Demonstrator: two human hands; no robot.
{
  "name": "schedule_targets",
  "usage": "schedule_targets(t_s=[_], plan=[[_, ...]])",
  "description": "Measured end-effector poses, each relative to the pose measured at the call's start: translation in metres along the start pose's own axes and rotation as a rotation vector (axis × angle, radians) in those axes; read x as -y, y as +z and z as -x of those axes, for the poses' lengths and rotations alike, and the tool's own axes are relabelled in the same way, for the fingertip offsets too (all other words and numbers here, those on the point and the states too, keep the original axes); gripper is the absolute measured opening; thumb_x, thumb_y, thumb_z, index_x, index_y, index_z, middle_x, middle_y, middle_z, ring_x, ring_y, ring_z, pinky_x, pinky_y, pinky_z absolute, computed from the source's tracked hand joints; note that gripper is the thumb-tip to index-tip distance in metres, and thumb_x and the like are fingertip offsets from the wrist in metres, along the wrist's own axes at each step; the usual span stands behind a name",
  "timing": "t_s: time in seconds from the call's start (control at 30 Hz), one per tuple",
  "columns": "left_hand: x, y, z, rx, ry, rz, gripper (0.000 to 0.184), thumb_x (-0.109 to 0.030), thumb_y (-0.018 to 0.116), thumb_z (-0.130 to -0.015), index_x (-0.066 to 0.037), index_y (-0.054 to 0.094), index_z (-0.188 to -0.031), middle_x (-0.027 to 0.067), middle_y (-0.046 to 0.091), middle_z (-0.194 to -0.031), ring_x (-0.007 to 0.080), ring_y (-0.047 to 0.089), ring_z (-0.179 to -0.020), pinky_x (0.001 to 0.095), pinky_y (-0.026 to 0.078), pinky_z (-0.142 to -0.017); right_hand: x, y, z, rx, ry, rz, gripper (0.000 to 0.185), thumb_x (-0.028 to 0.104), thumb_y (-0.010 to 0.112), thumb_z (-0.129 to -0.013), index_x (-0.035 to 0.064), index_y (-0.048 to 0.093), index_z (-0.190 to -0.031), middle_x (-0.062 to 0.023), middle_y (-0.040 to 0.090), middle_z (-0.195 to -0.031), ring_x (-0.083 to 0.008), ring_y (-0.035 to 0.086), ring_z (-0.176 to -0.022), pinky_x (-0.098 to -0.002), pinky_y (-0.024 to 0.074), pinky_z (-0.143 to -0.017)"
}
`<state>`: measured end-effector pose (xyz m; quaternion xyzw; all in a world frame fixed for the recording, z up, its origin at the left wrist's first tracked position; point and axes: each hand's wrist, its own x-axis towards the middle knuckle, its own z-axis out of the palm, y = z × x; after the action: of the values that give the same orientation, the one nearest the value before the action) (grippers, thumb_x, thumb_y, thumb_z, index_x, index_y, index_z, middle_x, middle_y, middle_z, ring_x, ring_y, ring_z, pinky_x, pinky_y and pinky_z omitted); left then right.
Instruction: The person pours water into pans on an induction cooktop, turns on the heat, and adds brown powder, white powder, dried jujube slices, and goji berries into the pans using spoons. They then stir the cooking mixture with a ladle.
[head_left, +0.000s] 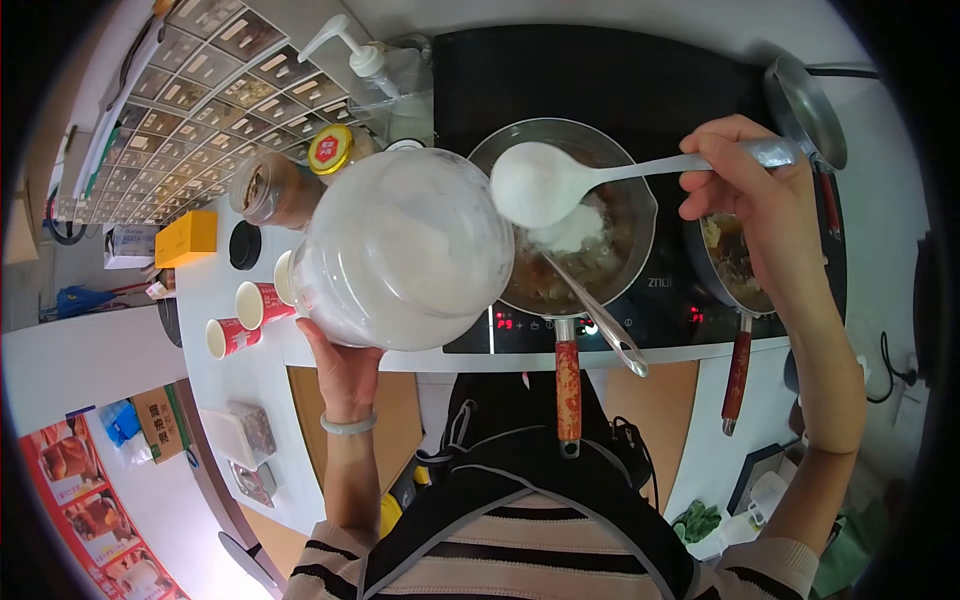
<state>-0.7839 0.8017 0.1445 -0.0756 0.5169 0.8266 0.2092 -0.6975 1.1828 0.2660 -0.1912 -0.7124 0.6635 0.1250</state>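
Note:
My left hand [348,372] supports a large clear jar [400,250] from below; it is tilted beside the pan and holds white stuff. My right hand [760,195] grips the handle of a ladle [650,167]. Its bowl, heaped with white granules [535,180], hangs over the left part of a saucepan [648,235] close to the jar's side. A white mound [575,230] lies on the brown, bubbling contents of that pan. A metal spoon [605,325] leans in it, handle toward me.
A second pan [740,265] with food stands right on the black cooktop [500,75]. An empty metal pan [808,110] is at the back right. Left are a pump bottle [385,90], yellow-lidded jar [335,150], brown-filled jar [275,190], paper cups [232,337] and plastic boxes [245,435].

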Motion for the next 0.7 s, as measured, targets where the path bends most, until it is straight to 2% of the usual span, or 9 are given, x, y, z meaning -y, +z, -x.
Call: schedule_targets(t_s=[0.07,0.13,0.17,0.2,0.27,0.37,0.47,0.6,0.7], plan=[[0.001,-0.005,-0.001,0.026,-0.001,-0.001,0.083,-0.071,0.041,-0.085,-0.019,0.023,-0.147,0.0071,0.030,-0.148,0.0292,0.033,-0.135,0.0533,0.037,-0.104,-0.015,-0.005,0.004,-0.040,-0.037,0.068,0.019,0.018,0.059,-0.090,0.0004,0.065,-0.092,-0.0084,0.064,-0.078,-0.0139,0.064,-0.063,-0.0235,0.0510,-0.060],[0.002,-0.007,-0.001,0.037,-0.002,0.043,0.080,-0.067,0.042,-0.087,-0.019,0.020,-0.147,0.0057,0.029,-0.149,0.0277,0.032,-0.136,0.0515,0.037,-0.104,-0.051,0.004,0.016,-0.051,-0.287,0.165,0.022,0.018,0.056,-0.093,-0.0023,0.064,-0.095,-0.0098,0.064,-0.085,-0.0132,0.063,-0.068,-0.0252,0.0494,-0.065],[0.003,-0.006,0.000,0.037,0.004,0.061,0.080,-0.067,0.042,-0.087,-0.019,0.021,-0.147,0.0056,0.028,-0.149,0.0274,0.031,-0.136,0.0509,0.036,-0.105,-0.063,0.002,0.023,0.075,-0.448,0.410,0.017,0.012,0.056,-0.092,-0.0026,0.064,-0.095,-0.0121,0.063,-0.091,-0.0184,0.064,-0.073,-0.0297,0.0512,-0.067],[0.002,-0.004,0.000,0.039,0.009,0.077,0.079,-0.066,0.042,-0.088,-0.018,0.021,-0.147,0.0055,0.028,-0.150,0.0271,0.031,-0.136,0.0503,0.034,-0.107,-0.078,-0.005,0.024,0.210,-0.815,0.848,0.014,0.003,0.058,-0.086,-0.0038,0.062,-0.098,-0.0151,0.062,-0.092,-0.0248,0.064,-0.075,-0.0331,0.0532,-0.072],[0.003,-0.001,0.000,0.050,0.031,0.102,0.079,-0.065,0.043,-0.088,-0.018,0.021,-0.147,0.0052,0.028,-0.150,0.0265,0.030,-0.137,0.0492,0.030,-0.109,-0.074,0.004,0.029,0.384,-1.153,1.044,0.022,-0.003,0.061,-0.078,-0.0058,0.059,-0.101,-0.0187,0.063,-0.088,-0.0314,0.064,-0.077,-0.0394,0.0543,-0.076],[0.004,-0.004,0.002,0.045,0.085,0.118,0.078,-0.062,0.044,-0.089,-0.016,0.021,-0.147,0.0049,0.028,-0.150,0.0258,0.029,-0.137,0.0478,0.027,-0.111,-0.037,0.004,0.045,0.273,-1.233,1.047,0.030,-0.002,0.062,-0.074,-0.0074,0.057,-0.103,-0.0209,0.063,-0.087,-0.0332,0.064,-0.078,-0.0449,0.0541,-0.077],[0.007,-0.007,0.004,0.035,0.131,0.092,0.077,-0.062,0.042,-0.090,-0.016,0.022,-0.147,0.0050,0.029,-0.150,0.0255,0.030,-0.137,0.0457,0.027,-0.112,-0.002,0.015,0.062,0.296,-1.230,0.810,0.032,-0.001,0.064,-0.072,-0.0077,0.057,-0.102,-0.0225,0.062,-0.087,-0.0353,0.064,-0.078,-0.0462,0.0542,-0.075],[0.010,-0.007,0.009,0.101,0.142,0.085,0.076,-0.063,0.038,-0.091,-0.014,0.023,-0.147,0.0065,0.031,-0.149,0.0256,0.032,-0.136,0.0438,0.029,-0.111,-0.018,0.087,0.031,0.437,-1.229,0.768,0.016,0.007,0.065,-0.071,0.0023,0.063,-0.086,-0.0128,0.062,-0.091,-0.0229,0.065,-0.078,-0.0346,0.0522,-0.066],[0.009,0.001,0.016,0.099,0.146,0.054,0.076,-0.063,0.038,-0.091,-0.014,0.022,-0.147,0.0072,0.031,-0.149,0.0256,0.032,-0.135,0.0440,0.029,-0.111,-0.029,0.119,0.022,0.558,-0.705,0.574,0.008,0.004,0.058,-0.085,-0.0017,0.061,-0.088,-0.0140,0.061,-0.085,-0.0210,0.062,-0.068,-0.0299,0.0505,-0.061]])
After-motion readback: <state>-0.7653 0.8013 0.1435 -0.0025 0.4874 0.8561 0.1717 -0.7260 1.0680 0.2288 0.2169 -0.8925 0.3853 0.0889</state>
